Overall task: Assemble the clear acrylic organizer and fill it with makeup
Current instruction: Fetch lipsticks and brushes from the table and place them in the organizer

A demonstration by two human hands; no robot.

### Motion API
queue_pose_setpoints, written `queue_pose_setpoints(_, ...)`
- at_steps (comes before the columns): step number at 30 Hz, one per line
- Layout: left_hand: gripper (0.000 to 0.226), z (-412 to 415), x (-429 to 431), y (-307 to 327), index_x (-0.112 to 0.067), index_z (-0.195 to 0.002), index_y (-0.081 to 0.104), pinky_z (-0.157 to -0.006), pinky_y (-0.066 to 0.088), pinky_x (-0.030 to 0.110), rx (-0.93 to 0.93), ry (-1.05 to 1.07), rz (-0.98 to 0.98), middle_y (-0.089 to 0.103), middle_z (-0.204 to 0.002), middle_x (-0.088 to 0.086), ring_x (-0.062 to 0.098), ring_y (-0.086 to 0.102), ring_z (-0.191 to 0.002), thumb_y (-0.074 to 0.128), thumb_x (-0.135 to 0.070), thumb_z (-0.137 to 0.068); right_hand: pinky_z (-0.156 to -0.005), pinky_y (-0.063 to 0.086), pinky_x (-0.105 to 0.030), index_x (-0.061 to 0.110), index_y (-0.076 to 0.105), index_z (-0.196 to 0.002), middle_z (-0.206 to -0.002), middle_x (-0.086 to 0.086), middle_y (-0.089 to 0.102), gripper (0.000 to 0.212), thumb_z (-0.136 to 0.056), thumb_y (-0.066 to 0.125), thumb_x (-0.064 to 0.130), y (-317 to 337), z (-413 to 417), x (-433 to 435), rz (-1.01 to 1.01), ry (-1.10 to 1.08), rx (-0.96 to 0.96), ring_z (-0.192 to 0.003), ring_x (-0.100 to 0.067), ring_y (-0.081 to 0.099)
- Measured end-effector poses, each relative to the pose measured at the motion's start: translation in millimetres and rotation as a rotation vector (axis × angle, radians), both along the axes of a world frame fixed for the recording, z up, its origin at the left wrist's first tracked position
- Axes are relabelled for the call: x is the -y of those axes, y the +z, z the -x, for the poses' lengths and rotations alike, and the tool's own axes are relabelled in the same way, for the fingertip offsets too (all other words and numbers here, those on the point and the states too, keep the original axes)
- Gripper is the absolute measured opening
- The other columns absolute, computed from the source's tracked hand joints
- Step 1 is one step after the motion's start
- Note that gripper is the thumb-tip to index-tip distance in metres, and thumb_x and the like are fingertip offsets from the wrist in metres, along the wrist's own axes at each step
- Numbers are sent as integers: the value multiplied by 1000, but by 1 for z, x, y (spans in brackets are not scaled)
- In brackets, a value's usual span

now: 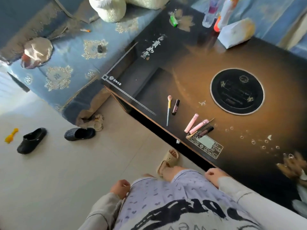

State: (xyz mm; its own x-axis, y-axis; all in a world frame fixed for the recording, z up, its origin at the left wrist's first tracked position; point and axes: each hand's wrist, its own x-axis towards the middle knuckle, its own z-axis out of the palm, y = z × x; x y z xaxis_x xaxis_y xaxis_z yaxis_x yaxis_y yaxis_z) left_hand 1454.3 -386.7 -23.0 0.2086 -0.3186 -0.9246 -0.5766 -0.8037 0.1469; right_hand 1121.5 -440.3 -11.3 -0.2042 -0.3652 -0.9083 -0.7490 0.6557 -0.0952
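Note:
Makeup lies on the dark glossy table (191, 77) near its front edge. A pink-tipped brush (168, 110) rests beside a dark lip tube (175, 107). Two pink tubes (191, 122) (198, 126) lie further right with a dark tube (206, 130) and a thin stick next to them. No clear acrylic organizer shows in view. My left hand (120, 188) hangs curled by my thigh, holding nothing. My right hand (214, 175) is curled at the table's front edge, also with nothing in it.
A round black hob plate (236, 91) is set in the table top. A white tissue pack (235, 33), bottles (211, 12) and a green lighter (174, 20) stand at the back. A blue sofa (66, 63) is left; black clogs (31, 141) lie on the tiled floor.

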Motion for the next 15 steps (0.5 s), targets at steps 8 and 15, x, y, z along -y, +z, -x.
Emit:
queue_pose_setpoints(8,36,13,93,4,-24,-57,45,-47,33,19,42,-206,81,52,-59,-3,12,48,-49,45,-3,-87,-45,33,-20,10,48,-66,-62,-5,49,25,-89,41,1,1,-2,33,112,-249,58,-48,-16,40)
queue_pose_setpoints(15,35,44,164,1,-26,-59,48,-42,33,15,-19,-453,84,53,-60,-6,7,49,-47,44,-7,-89,-49,36,-21,17,52,-58,-66,-7,56,32,-87,45,6,-1,-9,26,72,-426,60,-55,-20,48)
